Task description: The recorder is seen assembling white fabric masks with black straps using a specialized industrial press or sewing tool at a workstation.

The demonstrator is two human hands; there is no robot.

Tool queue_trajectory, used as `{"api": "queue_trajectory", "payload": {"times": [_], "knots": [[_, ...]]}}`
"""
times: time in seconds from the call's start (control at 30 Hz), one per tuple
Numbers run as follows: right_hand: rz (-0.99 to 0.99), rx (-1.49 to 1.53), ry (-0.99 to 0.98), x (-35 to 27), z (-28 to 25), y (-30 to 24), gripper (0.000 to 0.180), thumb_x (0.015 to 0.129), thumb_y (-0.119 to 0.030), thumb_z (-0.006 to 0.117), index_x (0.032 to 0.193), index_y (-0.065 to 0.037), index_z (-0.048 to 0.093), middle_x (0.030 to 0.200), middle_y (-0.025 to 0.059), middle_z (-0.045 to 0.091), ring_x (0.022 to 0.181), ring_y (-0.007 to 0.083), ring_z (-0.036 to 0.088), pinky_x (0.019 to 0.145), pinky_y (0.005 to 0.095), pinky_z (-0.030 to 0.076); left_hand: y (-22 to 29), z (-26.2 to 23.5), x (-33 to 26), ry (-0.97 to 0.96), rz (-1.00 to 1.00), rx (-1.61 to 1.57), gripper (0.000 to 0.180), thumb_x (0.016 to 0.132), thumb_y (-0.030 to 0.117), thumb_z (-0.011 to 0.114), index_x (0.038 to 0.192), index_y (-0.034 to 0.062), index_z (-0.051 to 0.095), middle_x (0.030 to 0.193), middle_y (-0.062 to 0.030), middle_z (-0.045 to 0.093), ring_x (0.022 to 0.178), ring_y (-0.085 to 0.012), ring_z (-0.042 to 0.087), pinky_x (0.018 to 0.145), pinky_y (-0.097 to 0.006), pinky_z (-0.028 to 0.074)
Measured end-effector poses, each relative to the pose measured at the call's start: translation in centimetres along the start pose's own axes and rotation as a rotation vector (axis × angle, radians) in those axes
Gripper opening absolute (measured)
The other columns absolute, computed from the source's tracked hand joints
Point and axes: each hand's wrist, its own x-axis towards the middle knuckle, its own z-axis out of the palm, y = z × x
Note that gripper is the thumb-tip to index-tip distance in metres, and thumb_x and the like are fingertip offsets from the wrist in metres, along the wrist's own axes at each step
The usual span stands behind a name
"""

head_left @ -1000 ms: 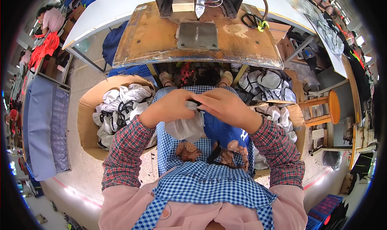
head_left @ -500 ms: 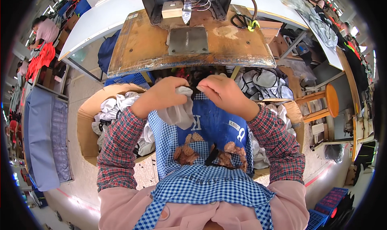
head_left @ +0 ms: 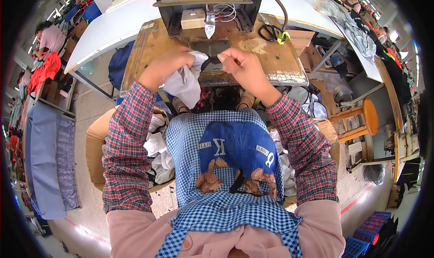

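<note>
My left hand (head_left: 168, 67) is closed on a piece of thin white cloth (head_left: 184, 86) that hangs below its fingers. A black strip (head_left: 210, 62) runs from the cloth toward my right hand (head_left: 246, 70), whose thumb and forefinger are pinched at its end. Both hands are raised over the front edge of the worn wooden table (head_left: 153, 45). Just beyond them a pointed metal blade (head_left: 210, 26) hangs from the machine (head_left: 252, 14), above a dark metal plate (head_left: 217, 44) that my hands and the cloth partly cover.
Black-handled scissors (head_left: 271, 31) with a yellow tie lie at the table's right. Cardboard boxes (head_left: 97, 154) of white cloth pieces stand on either side of my lap. A wooden stool (head_left: 370, 117) is at the right. Other people (head_left: 50, 37) sit farther off.
Both hands have moved up and forward, from over my lap to the table's front edge, bringing the white cloth along. The black strip now shows between them.
</note>
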Motion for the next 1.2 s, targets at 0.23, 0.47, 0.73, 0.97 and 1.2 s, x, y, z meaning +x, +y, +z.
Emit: {"api": "queue_trajectory", "payload": {"times": [0.23,0.47,0.73,0.97,1.2], "knots": [[0.076,-0.031,-0.047,3.7,-0.7,0.9,0.022,0.097,-0.022,0.06,0.098,0.0,0.064,0.074,-0.002,0.059,0.07,0.0051,0.055,0.068,0.022,0.049,0.9,-2.8,3.0,-0.041,0.086,0.104,0.017,0.079,0.017,0.056,0.079,0.0011,0.06,0.084,-0.0037,0.055,0.078,-0.0122,0.052,0.07,-0.025,0.044],[-0.002,-0.027,0.021,5.3,-0.8,1.5,0.025,0.095,-0.023,0.061,0.09,0.001,0.065,0.067,0.0033,0.062,0.062,0.0089,0.057,0.06,0.0256,0.047,0.8,-3.2,4.5,-0.024,0.093,0.056,0.014,0.082,0.014,0.056,0.073,0.0039,0.056,0.081,-0.0019,0.055,0.075,-0.0115,0.051,0.069,-0.026,0.043],[0.013,-0.016,0.008,6.0,-0.8,1.4,0.026,0.095,-0.023,0.061,0.093,0.002,0.066,0.069,0.0045,0.064,0.064,0.0094,0.06,0.061,0.0257,0.049,-0.1,-3.9,6.2,-0.064,0.085,-0.033,0.014,0.079,0.012,0.057,0.068,0.0035,0.055,0.076,-0.0015,0.054,0.071,-0.011,0.05,0.066,-0.026,0.042],[0.012,-0.018,0.012,6.1,-1.1,1.6,0.026,0.095,-0.023,0.06,0.095,0.002,0.067,0.07,0.0048,0.065,0.064,0.0102,0.061,0.061,0.0255,0.05,-0.1,-3.7,6.1,-0.056,0.098,-0.127,0.011,0.074,0.01,0.058,0.066,0.0034,0.057,0.071,-0.0017,0.054,0.064,-0.0118,0.05,0.061,-0.027,0.042],[0.093,-0.008,-0.038,6.2,-1.3,1.3,0.025,0.097,-0.023,0.06,0.102,0.001,0.066,0.076,-0.0007,0.061,0.07,0.0064,0.056,0.068,0.0218,0.049,-0.8,-4.0,6.6,-0.059,0.042,-0.124,0.023,0.068,0.008,0.054,0.088,-0.0011,0.063,0.074,-0.0043,0.059,0.062,-0.0136,0.057,0.057,-0.027,0.047]]}}
